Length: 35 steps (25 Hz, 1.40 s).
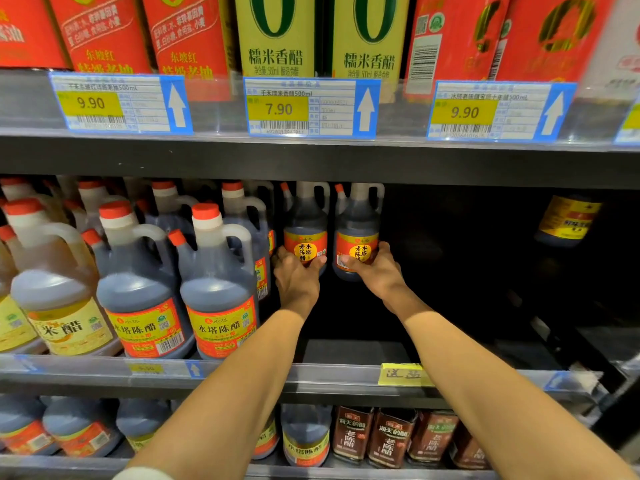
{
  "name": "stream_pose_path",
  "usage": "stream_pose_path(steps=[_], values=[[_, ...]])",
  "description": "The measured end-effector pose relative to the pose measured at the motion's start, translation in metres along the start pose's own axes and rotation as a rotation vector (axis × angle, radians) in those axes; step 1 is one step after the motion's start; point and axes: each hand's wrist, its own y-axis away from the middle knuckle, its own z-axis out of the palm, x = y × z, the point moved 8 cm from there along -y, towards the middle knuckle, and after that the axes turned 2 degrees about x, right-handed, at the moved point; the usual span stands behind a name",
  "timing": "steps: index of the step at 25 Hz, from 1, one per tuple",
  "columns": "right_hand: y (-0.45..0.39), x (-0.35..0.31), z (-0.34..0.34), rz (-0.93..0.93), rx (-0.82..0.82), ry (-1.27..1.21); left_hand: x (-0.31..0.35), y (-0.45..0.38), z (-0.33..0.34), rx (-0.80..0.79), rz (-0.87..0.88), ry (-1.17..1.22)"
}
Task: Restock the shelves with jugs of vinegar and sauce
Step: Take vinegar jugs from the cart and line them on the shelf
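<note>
Both forearms reach over the shelf lip (346,375) into the middle shelf, the hands apart. The left hand (298,278) wraps the lower body of one dark vinegar jug (306,226); the right hand (375,268) clamps low on a second jug (358,230) just beside it. Holding them low likely steadies them while they are set deep, labels forward, beside the full rows of jugs (214,278) at left. Behind and to the right, the bay is dark and mostly bare.

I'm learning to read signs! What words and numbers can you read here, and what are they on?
"9.90": left price tag
"7.90": middle price tag
"9.90": right price tag
"糯米香醋": green bottles
"水塔陈醋": front dark jug
"米醋": pale jug
Barcode digits and small tag print: too blurred.
</note>
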Motion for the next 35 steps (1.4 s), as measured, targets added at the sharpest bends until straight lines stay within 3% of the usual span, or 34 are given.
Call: stream_pose_path(steps=[12,20,26,30,35], values=[[0.003,-0.003,0.001,0.023,0.002,0.028,-0.003,0.006,0.0,-0.028,-0.035,0.103],[0.017,-0.007,-0.006,0.003,-0.101,0.119,0.007,0.02,-0.002,-0.063,-0.072,0.081],[0.046,-0.009,-0.013,-0.034,-0.17,0.26,0.022,0.044,-0.012,-0.146,-0.006,-0.136],[0.068,-0.01,-0.019,-0.049,-0.212,0.569,0.036,0.056,-0.022,-0.271,0.125,-0.387],[0.11,-0.026,-0.035,-0.16,-0.269,0.743,0.04,0.096,-0.044,-0.474,0.349,-0.664]])
